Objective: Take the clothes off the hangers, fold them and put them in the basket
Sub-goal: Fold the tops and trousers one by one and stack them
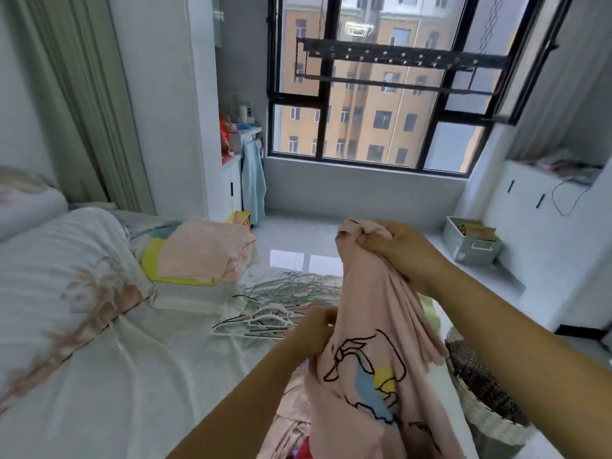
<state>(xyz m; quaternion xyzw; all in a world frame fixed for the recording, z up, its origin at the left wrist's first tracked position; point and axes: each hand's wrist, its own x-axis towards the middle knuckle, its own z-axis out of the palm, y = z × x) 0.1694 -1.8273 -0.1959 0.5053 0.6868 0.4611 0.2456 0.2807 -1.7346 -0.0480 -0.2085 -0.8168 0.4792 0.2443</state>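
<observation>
**Head view: task partway; pink shirt (374, 359) off its hanger, not yet folded.**
Right hand (394, 250) clenches its bunched top at centre and left hand (314, 329) pinches its edge. Bare hangers (275, 306) and folded stack (202, 250) lie at 10 o'clock, basket (490, 422) at 4 o'clock.

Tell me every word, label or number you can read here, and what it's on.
No text here can be read.
On the pink shirt: a line drawing; small dark marks below it, too blurred.
On the yellow box: print too small.
In the pale storage box: packets, too blurred.
</observation>
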